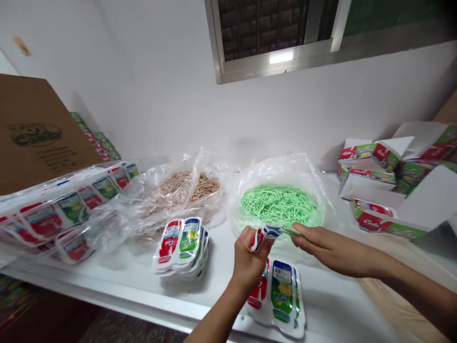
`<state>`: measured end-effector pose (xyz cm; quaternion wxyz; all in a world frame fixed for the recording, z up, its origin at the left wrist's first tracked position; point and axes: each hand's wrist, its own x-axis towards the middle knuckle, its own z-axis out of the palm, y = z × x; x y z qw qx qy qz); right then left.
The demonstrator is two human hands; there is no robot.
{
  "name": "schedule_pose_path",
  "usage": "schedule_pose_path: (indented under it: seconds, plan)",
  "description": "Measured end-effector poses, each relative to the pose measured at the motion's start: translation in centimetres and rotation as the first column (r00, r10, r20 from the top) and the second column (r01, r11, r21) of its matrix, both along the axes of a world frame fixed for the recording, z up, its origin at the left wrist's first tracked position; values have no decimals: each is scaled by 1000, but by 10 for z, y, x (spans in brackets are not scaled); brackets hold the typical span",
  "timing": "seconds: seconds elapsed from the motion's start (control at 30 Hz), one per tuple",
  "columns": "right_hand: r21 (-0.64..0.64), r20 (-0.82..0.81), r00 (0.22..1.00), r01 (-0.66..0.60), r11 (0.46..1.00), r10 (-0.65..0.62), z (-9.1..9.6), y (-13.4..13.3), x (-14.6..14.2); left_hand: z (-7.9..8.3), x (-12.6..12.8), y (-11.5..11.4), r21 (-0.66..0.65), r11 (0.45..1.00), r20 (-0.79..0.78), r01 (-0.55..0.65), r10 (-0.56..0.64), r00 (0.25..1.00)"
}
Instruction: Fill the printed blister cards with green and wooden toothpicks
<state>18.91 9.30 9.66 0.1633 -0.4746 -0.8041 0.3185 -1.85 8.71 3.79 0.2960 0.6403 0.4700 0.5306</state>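
My left hand (pixel 252 257) is closed around a printed red, white and blue packet (pixel 267 232), held up on edge above the table. My right hand (pixel 321 245) pinches some light green sticks (pixel 288 230) at the packet's right end; the fingers hide how many there are. Behind both hands, a heap of thin green sticks (pixel 278 202) fills an opened clear plastic bag (pixel 321 195). Below them lie a few flat packets (pixel 282 295) with red cola and green bottle prints. To the left sits a neat stack of the same packets (pixel 180 245).
A plastic bag of brown sticks (pixel 203 186) lies at the back left, beside a long wrapped row of packets (pixel 67 209). A cardboard box (pixel 39 128) stands at far left. Opened printed cartons (pixel 385 219) crowd the right. The table's front edge (pixel 117 293) runs below.
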Motion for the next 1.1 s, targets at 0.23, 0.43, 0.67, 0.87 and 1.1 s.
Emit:
schedule_pose_path:
  seconds: [0.23,0.43,0.67,0.87,1.1]
  plan:
    - [-8,104,982,-155,988,155,15,-12,-1,3,-16,-13,430,898,-364,93,78,928]
    - [61,389,899,-245,968,203,27,-25,-9,0,-22,-18,604,780,-471,165,182,863]
    - [112,516,846,-224,968,136,22,-36,-21,2,-19,-28,507,822,-669,259,186,720]
    - [77,344,914,-254,964,213,17,-28,-27,6,-8,-44,11,947,-471,321,-279,837]
    - [-169,-407,910,14,986,-83,-22,-31,-37,-13,-1,-53,-293,878,454,378,-220,863]
